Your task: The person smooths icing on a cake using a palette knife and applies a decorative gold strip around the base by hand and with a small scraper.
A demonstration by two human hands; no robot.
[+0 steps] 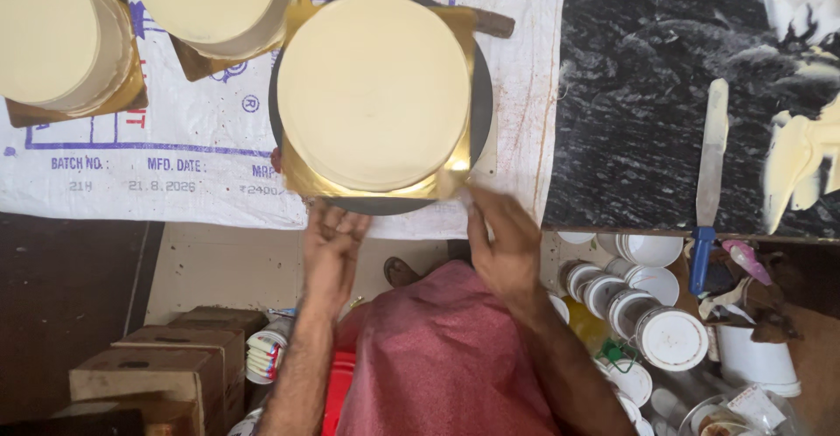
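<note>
Nearest, a red garment [446,357] hides the person's body, and cartons [166,357] and white lidded tubs [669,335] sit low beyond the counter's near edge. At that edge the left hand [332,248] is open, fingers loosely curled under the dark turntable [481,103], holding nothing I can make out, while the right hand [503,243] pinches the near right corner of the gold board [302,178]. The cream cake [372,90] sits on it atop a printed sack [525,51]; two more cakes [61,38] are cut off at the far left corner, and a spatula [710,165] lies right.
</note>
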